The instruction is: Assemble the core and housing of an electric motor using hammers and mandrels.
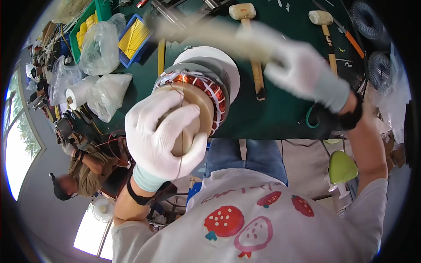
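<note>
My left hand (164, 127), in a white knitted glove, grips a round tan block (202, 105) with its fingers curled over the face. The block sits against a motor stator (218, 97) with copper windings and white lacing; a thin brown cord hangs across my fingers. Behind the stator are grey rings and a white disc (233, 72). To the right, my gloved right hand (300, 68) is raised and blurred, closed around a long pale wooden tool (210, 38). That tool looks like a mallet, but motion smears its shape; its dark end points to the upper left.
Two mallets (256, 74) (326, 37) lie on the green table (280, 114), with an orange-handled tool (354, 44) at the right. Blue (139, 59) and green (74, 46) bins with yellow strips and plastic bags (100, 52) stand left. A co-worker (92, 173) sits at lower left.
</note>
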